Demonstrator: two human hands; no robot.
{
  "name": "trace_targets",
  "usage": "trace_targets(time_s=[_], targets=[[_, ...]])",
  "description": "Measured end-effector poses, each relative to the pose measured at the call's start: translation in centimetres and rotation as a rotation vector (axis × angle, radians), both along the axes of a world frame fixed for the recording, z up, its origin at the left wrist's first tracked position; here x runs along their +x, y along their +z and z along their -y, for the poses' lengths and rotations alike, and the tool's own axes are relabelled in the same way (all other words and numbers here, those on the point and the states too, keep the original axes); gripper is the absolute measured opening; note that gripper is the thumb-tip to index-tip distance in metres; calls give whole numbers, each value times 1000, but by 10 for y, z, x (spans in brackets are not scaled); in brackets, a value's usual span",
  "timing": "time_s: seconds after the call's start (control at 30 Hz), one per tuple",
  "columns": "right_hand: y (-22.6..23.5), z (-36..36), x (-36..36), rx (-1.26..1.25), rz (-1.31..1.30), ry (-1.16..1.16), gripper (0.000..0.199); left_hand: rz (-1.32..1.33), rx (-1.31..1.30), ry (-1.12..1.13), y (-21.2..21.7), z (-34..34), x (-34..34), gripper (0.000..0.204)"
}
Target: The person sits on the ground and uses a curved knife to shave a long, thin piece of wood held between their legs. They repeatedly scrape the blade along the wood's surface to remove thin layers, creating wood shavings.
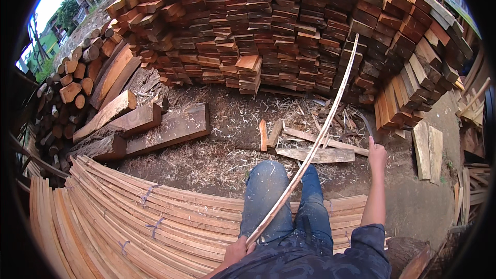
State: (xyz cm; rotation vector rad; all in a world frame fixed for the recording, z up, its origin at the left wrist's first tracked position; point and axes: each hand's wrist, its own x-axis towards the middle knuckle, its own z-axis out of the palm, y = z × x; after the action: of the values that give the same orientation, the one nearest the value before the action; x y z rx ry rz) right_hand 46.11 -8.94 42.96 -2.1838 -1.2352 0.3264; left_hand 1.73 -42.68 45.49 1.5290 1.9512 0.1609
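My left hand [238,251], low in the middle by my hip, is closed around the near end of a long, thin wooden strip [319,142]. The strip slants up and away to the right across my thigh, its far end in front of the stacked boards. Out to the right, my right hand [378,156] is wrapped around the handle of a machete-like blade [368,125], grey and slightly curved, pointing away from me. A gap separates the blade from the strip. The handle is mostly hidden by my fingers.
Bundled wooden strips [170,217] lie under and left of me. A tall stack of boards [248,31] stands ahead. Thick beams [170,130] and piled logs [72,88] are at left. Loose boards [315,155] and shavings cover the ground; two short planks [428,151] lie right.
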Motion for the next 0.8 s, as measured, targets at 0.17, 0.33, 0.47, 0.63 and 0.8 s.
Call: trace_targets(time_s=[0.17, 0.33, 0.47, 0.63, 0.8], targets=[[-80, 121, -105, -87, -750, 192, 31, 42, 5, -33, -2, 3, -5, 44], [-74, 132, -131, 308, -757, 273, 20, 11, 105, -45, -4, 5, -12, 44], [33, 61, -102, 643, -981, 27, 21, -40, 243, -101, -9, 6, -20, 40], [24, 83, -121, -96, -754, 687, 25, -23, 252, -120, -36, 3, -13, 31], [39, 100, -114, -266, -1123, 609, 25, 13, 279, -68, -39, 8, -10, 32]])
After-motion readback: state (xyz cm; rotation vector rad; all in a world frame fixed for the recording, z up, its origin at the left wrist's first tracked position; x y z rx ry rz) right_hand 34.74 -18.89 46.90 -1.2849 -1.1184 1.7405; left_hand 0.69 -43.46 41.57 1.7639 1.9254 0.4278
